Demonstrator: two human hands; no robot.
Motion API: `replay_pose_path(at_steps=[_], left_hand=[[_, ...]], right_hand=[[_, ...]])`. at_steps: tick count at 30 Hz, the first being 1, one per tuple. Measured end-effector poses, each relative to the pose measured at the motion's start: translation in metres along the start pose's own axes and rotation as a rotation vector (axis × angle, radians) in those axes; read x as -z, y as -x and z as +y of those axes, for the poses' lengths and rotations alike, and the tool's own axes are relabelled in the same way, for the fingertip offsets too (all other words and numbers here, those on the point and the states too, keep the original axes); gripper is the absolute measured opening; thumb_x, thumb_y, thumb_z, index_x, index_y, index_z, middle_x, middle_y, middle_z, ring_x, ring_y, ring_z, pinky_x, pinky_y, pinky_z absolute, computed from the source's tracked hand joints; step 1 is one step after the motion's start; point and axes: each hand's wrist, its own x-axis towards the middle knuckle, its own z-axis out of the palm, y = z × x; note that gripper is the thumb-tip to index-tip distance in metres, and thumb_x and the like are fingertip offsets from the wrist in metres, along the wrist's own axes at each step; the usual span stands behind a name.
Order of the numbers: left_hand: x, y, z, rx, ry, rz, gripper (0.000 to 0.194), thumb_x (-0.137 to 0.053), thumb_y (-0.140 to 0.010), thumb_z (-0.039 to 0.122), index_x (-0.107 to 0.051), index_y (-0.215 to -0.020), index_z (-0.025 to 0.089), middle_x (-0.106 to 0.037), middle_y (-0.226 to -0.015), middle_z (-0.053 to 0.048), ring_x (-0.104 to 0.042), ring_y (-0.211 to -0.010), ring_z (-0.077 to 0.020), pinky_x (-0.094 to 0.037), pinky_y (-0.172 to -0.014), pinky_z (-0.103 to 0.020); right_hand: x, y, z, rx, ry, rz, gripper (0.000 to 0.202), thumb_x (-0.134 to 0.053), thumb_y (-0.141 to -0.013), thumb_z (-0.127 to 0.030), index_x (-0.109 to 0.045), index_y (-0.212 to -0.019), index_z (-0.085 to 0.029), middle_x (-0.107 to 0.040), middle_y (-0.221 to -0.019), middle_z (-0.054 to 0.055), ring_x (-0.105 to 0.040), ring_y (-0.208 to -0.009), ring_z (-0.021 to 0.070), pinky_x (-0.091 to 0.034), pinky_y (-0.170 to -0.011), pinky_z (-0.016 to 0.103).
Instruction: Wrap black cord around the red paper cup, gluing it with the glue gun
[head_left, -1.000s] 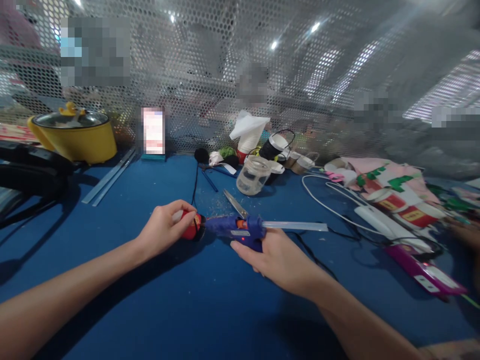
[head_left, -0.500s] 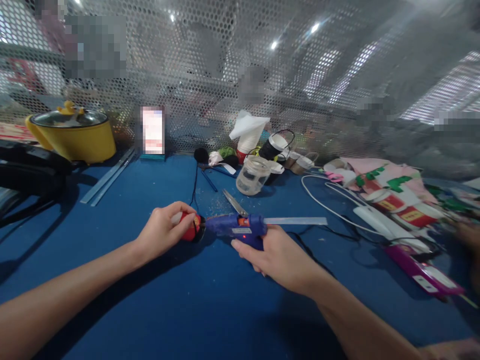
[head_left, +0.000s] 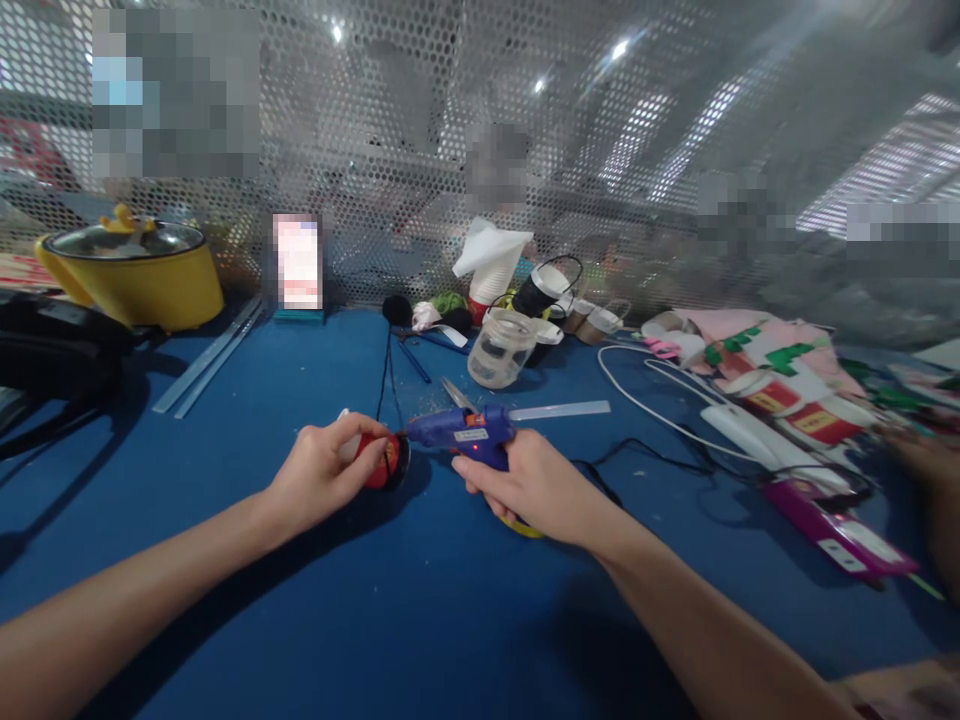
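My left hand (head_left: 319,470), seen from the head camera, is closed in a pinch on a small red cup (head_left: 384,462), thumb and forefinger on its side, the other fingers mostly hidden. The cup lies tipped on its side, its dark-rimmed end turned toward my right hand (head_left: 536,480). That hand is wrapped round the handle of a blue glue gun (head_left: 457,430), with a small red light glowing on its body. The nozzle points left at the dark end of the cup, right beside it; whether they touch I can't tell. A clear glue stick (head_left: 562,410) pokes out of the back of the gun.

Black yarn (head_left: 384,385) runs from the cup back across the blue desk (head_left: 420,620) toward a black ball (head_left: 396,311). Behind the gun I see the blades of the scissors (head_left: 456,393), partly covered, and past them a clear plastic jar (head_left: 501,350). Left of these a lit phone (head_left: 298,262) stands upright, then two long clear strips (head_left: 206,362) and a yellow pot (head_left: 142,285) with a glass lid. Over to my right lies a purple power strip (head_left: 832,530), beside a long white one (head_left: 772,448).
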Motion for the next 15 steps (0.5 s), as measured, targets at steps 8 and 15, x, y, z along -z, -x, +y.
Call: replay_pose_path(at_steps=[8,15], left_hand=[[0.0004,0.0012,-0.0009,-0.027,0.001,-0.010,0.020,-0.044,-0.078,0.027,-0.059,-0.081,0.015,-0.059,-0.054,0.002,-0.049,-0.044,-0.0079,-0.038,-0.046,-0.018],[-0.0009,-0.0003,-0.0014,-0.020,0.005,0.022,0.020,-0.044,-0.078,0.027,-0.060,-0.079,0.015,-0.061,-0.057,0.001,-0.052,-0.047,-0.0090,-0.040,-0.048,-0.019]], right_hand=[[-0.0018,-0.0042,-0.0007,0.011,0.007,-0.001,0.023,-0.044,-0.077,-0.032,-0.046,-0.060,-0.016,-0.044,-0.041,-0.004,-0.043,-0.034,0.0070,-0.036,-0.035,0.018],[-0.0001,-0.0005,-0.0009,0.001,0.017,-0.001,0.024,-0.045,-0.077,-0.033,-0.046,-0.059,-0.016,-0.044,-0.040,-0.004,-0.042,-0.033,0.0066,-0.036,-0.036,0.017]])
